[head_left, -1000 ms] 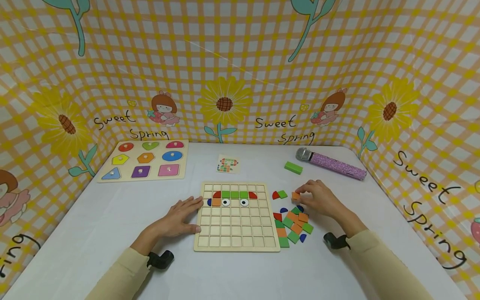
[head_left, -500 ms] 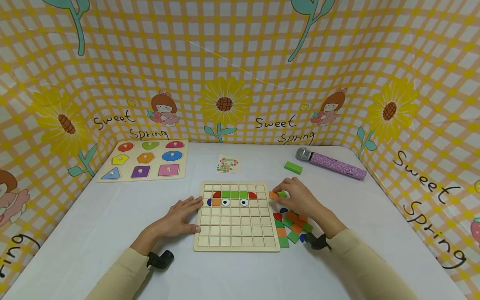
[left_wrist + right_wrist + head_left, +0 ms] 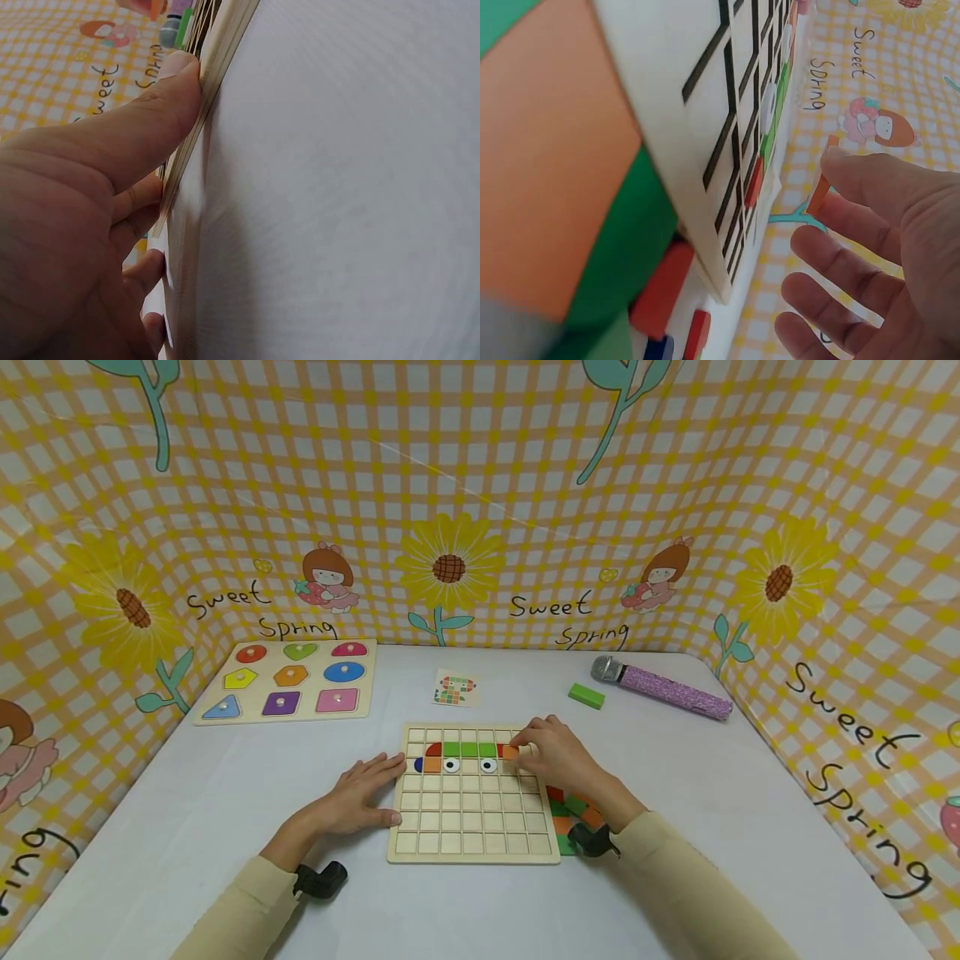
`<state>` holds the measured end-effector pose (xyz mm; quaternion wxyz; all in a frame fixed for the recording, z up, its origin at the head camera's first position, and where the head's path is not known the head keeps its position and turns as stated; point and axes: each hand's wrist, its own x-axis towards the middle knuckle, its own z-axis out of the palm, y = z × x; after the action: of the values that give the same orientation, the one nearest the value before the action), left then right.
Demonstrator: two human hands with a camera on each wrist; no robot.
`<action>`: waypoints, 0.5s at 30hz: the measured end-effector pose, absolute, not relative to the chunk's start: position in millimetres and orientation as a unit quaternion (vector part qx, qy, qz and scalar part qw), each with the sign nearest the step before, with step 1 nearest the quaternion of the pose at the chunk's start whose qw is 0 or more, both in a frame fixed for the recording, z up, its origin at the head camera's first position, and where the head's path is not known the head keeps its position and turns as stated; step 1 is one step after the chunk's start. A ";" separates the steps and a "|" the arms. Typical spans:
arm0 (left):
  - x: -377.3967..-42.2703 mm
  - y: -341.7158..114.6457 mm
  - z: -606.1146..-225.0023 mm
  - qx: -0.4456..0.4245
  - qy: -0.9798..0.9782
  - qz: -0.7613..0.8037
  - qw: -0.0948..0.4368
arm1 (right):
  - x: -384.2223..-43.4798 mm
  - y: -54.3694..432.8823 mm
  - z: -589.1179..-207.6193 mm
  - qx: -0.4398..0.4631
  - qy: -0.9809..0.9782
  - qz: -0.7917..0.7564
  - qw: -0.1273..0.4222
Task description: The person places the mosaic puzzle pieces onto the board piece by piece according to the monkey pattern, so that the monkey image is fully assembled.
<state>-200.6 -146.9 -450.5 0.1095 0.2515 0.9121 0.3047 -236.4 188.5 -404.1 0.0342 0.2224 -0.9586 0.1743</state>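
A wooden grid board (image 3: pixel 472 820) lies on the white table. Its upper rows hold red quarter-round tiles, green square tiles (image 3: pixel 469 749), an orange tile (image 3: pixel 432 765), a dark blue half-round piece (image 3: pixel 418 765) and two eye discs (image 3: pixel 488 765). My left hand (image 3: pixel 358 797) rests along the board's left edge, thumb and fingers touching its side. Between right thumb and index finger, my right hand (image 3: pixel 564 758) pinches an orange square tile (image 3: pixel 822 193) over the board's upper right cells. The right wrist view shows this tile held on edge above the grid, the other fingers loosely bent.
Right of the board, loose coloured tiles (image 3: pixel 576 806) lie partly hidden by my right arm. Behind stand a pattern card (image 3: pixel 454 688), a green block (image 3: pixel 587 696) and a glittery purple microphone (image 3: pixel 667 687). A knobbed shape puzzle (image 3: pixel 258 697) lies back left.
My right hand has carried the orange square tile leftward from beside the loose tiles to over the board's upper right. My left hand has stayed at the board's edge.
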 end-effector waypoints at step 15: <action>-200.7 -145.8 -451.7 0.252 0.913 0.303 0.109 | -241.9 184.3 -418.7 0.223 -0.962 0.155 0.001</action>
<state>-200.7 -145.8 -451.7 0.1094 0.2518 0.9125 0.3032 -241.9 184.3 -418.7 0.0014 0.2233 -0.9623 0.1552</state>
